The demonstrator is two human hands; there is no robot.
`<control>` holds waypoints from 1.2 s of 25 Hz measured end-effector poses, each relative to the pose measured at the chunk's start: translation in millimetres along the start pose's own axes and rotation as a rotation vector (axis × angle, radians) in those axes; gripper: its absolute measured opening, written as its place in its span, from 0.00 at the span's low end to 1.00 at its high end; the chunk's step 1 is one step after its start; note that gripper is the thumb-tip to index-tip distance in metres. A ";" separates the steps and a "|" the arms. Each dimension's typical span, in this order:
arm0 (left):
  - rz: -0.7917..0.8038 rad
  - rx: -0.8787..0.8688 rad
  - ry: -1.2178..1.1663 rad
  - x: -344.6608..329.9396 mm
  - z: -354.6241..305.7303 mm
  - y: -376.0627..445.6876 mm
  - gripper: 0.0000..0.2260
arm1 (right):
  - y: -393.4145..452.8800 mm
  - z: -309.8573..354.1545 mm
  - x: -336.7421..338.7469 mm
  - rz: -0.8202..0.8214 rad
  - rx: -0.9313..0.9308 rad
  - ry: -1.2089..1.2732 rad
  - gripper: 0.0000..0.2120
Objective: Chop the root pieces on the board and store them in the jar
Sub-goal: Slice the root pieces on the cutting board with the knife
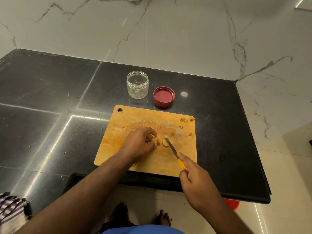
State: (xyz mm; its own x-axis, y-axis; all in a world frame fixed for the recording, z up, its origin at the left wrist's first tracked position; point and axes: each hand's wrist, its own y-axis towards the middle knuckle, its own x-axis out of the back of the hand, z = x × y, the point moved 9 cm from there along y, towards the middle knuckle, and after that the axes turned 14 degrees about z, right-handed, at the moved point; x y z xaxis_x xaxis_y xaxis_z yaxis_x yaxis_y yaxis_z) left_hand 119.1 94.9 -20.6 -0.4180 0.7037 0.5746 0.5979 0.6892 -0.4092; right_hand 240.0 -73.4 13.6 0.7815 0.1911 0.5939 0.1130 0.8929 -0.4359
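Observation:
A wooden cutting board (135, 119) lies on the black counter. At its middle my left hand (141, 143) pinches a small yellowish root piece (155, 140) with curled fingers. Just right of it lie cut root slices (166, 143). My right hand (194, 176) grips the yellow handle of a small knife (171, 147), whose blade rests across the slices. Several small root bits (185, 119) lie at the board's far right corner. Behind the board stands an open clear jar (137, 85) with a few bits at its bottom. Its dark red lid (163, 96) lies upside down to its right.
The black stone counter (50, 107) spreads wide to the left and ends at an edge on the right. A marble wall rises behind. A striped cloth (11, 211) lies at the lower left. A red object (232, 204) sits on the floor below the counter edge.

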 end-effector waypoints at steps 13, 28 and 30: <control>0.061 -0.031 0.108 -3.6 -5.3 4.3 0.20 | -3.2 -3.1 4.7 -0.045 0.023 0.070 0.23; -0.042 0.033 0.026 4.0 7.5 0.8 0.12 | 15.5 33.7 -30.0 0.041 0.074 -0.120 0.26; -0.039 0.029 0.036 3.9 7.3 1.5 0.11 | 17.7 34.3 -31.9 0.037 0.066 -0.156 0.27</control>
State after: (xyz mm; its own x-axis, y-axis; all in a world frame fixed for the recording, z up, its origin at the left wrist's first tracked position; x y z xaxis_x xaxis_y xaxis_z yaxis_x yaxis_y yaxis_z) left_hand 113.3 99.9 -24.2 -0.4152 0.6696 0.6159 0.5610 0.7214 -0.4060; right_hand 196.0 -49.6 10.1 0.6789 0.2811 0.6783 0.0408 0.9080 -0.4171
